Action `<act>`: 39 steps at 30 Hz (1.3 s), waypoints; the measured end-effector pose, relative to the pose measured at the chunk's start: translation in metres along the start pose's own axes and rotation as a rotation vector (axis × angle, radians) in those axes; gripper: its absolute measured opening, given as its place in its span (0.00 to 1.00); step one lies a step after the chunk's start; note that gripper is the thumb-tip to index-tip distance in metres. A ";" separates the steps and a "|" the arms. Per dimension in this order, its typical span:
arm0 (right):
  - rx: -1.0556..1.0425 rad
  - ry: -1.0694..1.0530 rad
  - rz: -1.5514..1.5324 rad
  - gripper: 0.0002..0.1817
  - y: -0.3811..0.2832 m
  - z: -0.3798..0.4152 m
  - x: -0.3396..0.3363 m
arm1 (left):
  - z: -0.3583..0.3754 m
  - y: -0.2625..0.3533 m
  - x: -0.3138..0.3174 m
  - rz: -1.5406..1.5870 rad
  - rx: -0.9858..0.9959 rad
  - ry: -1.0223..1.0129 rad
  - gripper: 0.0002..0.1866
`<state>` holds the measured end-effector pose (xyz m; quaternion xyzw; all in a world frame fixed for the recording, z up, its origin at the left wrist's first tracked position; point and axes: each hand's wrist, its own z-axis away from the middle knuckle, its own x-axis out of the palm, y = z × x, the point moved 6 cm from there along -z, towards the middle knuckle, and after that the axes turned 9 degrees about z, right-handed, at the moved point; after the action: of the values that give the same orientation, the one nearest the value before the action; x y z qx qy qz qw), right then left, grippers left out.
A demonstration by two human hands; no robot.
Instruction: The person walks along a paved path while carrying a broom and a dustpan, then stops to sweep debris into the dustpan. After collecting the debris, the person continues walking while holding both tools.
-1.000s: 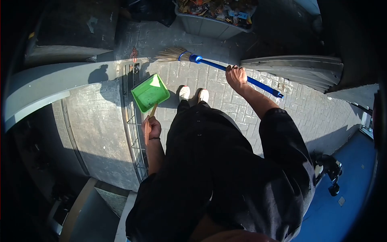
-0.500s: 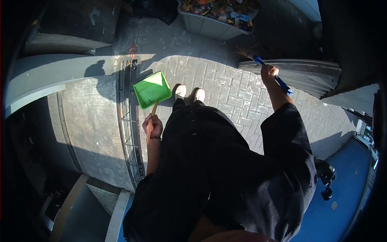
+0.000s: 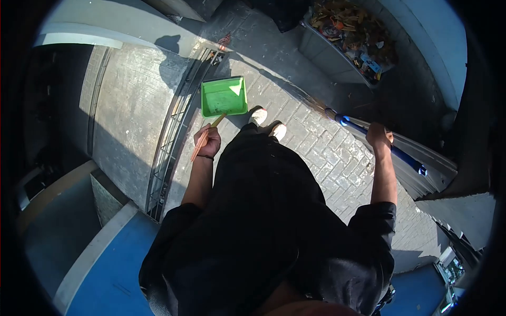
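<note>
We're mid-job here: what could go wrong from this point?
The green dustpan in the left hand is beside the drain grate; if it tips, the dark specks in it might fall through.

The broom in the right hand appears close to the grey panels and could knock them.

The bin is heaped with waste; a bump might spill some.

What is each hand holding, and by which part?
Left hand: green dustpan, by its handle. Right hand: broom, by its blue shaft.
</note>
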<state>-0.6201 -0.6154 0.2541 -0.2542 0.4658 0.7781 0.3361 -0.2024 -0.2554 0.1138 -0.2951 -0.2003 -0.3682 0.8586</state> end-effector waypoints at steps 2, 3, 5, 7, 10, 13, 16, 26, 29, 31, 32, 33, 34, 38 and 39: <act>-0.181 -0.181 0.004 0.15 -0.018 -0.007 -0.020 | 0.013 0.006 0.001 0.061 0.023 -0.044 0.05; -0.267 -0.187 0.010 0.16 -0.035 -0.011 -0.029 | 0.019 0.012 0.002 0.101 0.032 -0.060 0.05; -0.433 -0.209 0.019 0.18 -0.076 -0.022 -0.046 | 0.030 0.027 0.002 0.155 0.058 -0.136 0.04; -0.581 -0.232 -0.003 0.21 -0.130 -0.023 -0.071 | 0.040 0.040 0.007 0.237 0.091 -0.137 0.04; -0.638 -0.166 -0.173 0.23 -0.215 -0.046 -0.092 | 0.041 0.061 0.022 0.246 0.118 -0.138 0.04; -0.578 -0.383 -0.343 0.25 -0.309 -0.053 -0.123 | 0.022 0.100 0.025 0.153 0.244 -0.112 0.05; -0.572 -0.472 -0.697 0.24 -0.444 -0.097 -0.095 | 0.010 0.138 0.044 0.116 0.318 -0.073 0.04; -0.167 -0.482 -0.558 0.15 -0.549 -0.145 -0.167 | 0.017 0.233 0.134 0.169 0.235 0.052 0.04; 0.010 -0.326 -0.577 0.18 -0.467 -0.152 -0.136 | -0.007 0.257 0.136 0.072 0.176 0.027 0.05; 0.151 -0.179 -0.447 0.18 -0.413 -0.102 -0.161 | -0.025 0.265 0.141 0.071 0.119 0.026 0.07; 0.148 -0.121 -0.392 0.17 -0.394 -0.095 -0.141 | -0.034 0.268 0.144 0.071 0.088 0.027 0.08; 0.110 0.000 -0.378 0.17 -0.378 -0.079 -0.138 | -0.044 0.272 0.146 0.047 0.040 0.011 0.08; 0.074 0.121 -0.356 0.19 -0.362 -0.062 -0.136 | -0.052 0.274 0.152 0.039 0.021 0.020 0.09; 0.097 0.120 -0.467 0.23 -0.337 -0.009 -0.119 | -0.073 0.278 0.170 -0.036 -0.068 0.002 0.05; 0.079 0.124 -0.464 0.25 -0.344 0.001 -0.111 | -0.077 0.279 0.172 -0.040 -0.099 0.002 0.04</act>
<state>-0.2869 -0.5289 0.1427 -0.3886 0.4447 0.6442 0.4861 0.1283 -0.2392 0.0530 -0.3330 -0.1865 -0.3950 0.8357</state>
